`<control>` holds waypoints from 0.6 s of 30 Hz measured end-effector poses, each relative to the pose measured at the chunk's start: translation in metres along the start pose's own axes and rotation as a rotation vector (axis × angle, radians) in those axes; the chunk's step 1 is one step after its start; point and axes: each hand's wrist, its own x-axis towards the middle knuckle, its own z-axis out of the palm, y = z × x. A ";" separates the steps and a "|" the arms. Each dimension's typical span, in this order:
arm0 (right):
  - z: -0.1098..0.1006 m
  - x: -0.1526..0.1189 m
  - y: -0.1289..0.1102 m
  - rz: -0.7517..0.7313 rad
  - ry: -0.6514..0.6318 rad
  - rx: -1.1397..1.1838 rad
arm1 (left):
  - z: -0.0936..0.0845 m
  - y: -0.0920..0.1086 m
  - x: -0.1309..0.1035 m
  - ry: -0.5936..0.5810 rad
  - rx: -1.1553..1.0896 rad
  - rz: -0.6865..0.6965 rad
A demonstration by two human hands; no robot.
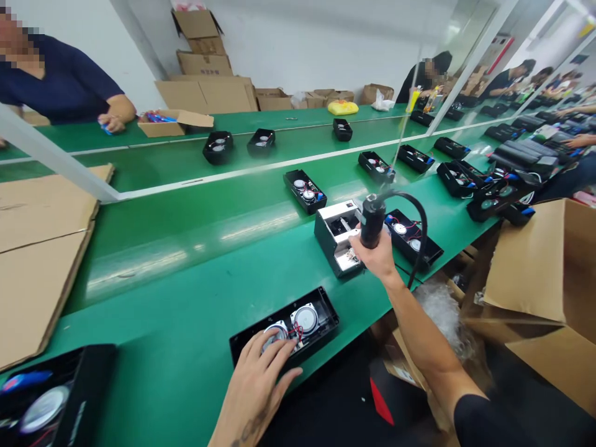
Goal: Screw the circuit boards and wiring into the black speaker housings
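My left hand [259,372] lies over the near edge of a black speaker housing [239,338], fingers stretched out and apart. Two round speakers sit in that housing; the right speaker [305,319] is plain to see, and my fingers partly cover the left one. Thin red wires run between them. Farther off, my right hand [378,253] is wrapped round a black electric screwdriver [372,220], held upright with its cable looping to the right. Its tip is hidden behind my hand, over the front of a black and silver screw feeder [338,233].
Another speaker housing [414,239] stands right of the feeder, and one [84,397] at the near left. Several more sit along the green bench [186,335]. Flat cardboard [41,261] lies at left; a large open carton [531,267] is at right. People work across and farther along.
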 end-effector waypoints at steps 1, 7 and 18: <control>-0.002 -0.006 -0.004 0.053 -0.056 0.019 | 0.002 0.003 0.003 -0.012 0.000 -0.008; -0.017 -0.054 -0.033 0.077 -0.256 0.192 | 0.017 0.017 0.014 -0.064 -0.006 -0.025; 0.025 -0.117 -0.052 -0.230 -0.437 0.688 | 0.024 0.023 0.023 -0.040 0.043 -0.096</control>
